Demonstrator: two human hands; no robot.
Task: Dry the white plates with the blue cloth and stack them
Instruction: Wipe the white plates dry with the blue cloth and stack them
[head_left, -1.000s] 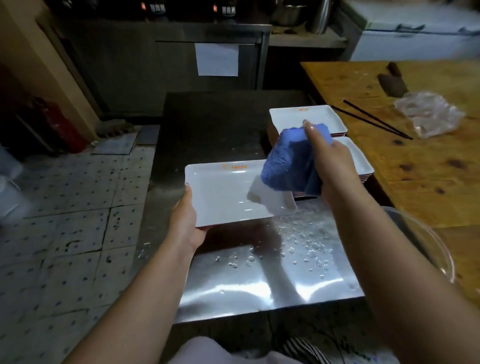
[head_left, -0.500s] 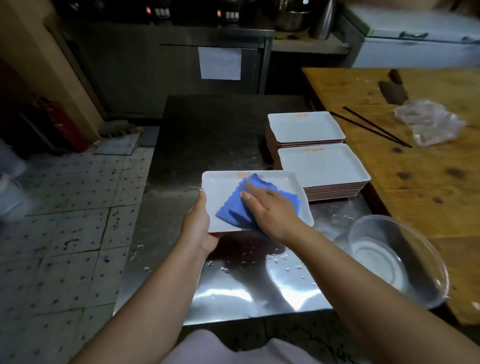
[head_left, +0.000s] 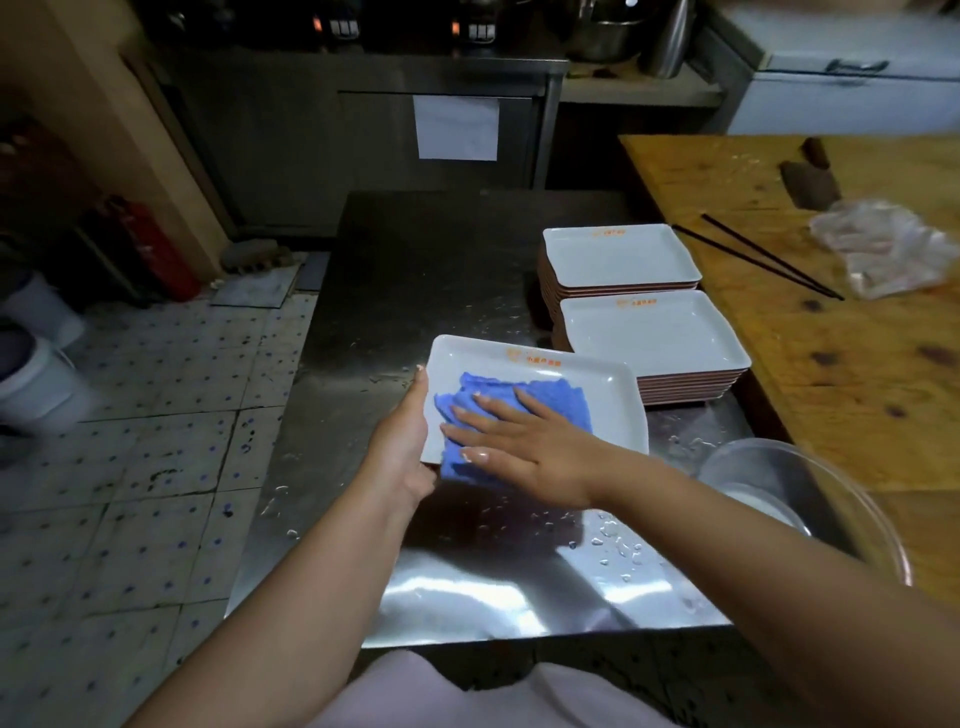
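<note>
The glass bowl (head_left: 810, 499) at my right holds a white dish. My left hand (head_left: 402, 447) grips the plate's (head_left: 597, 384) edge over the desk (head_left: 457, 291); my right hand (head_left: 535, 447) presses flat, fingers straight, on the blue cloth (head_left: 550, 400) in it.

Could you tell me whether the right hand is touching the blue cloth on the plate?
Touching: the head view shows the right hand lying flat with straight fingers on the blue cloth.

Both bare forearms extended forward from the lower edge of view. Left hand (head_left: 402, 447) gripping the near-left edge of the plate (head_left: 613, 395), thumb upright along the rim. Right hand (head_left: 524, 447) palm-down, fingers (head_left: 470, 413) straight and spread, pressing flat on the blue cloth (head_left: 561, 402), wrist angled toward the left
</note>
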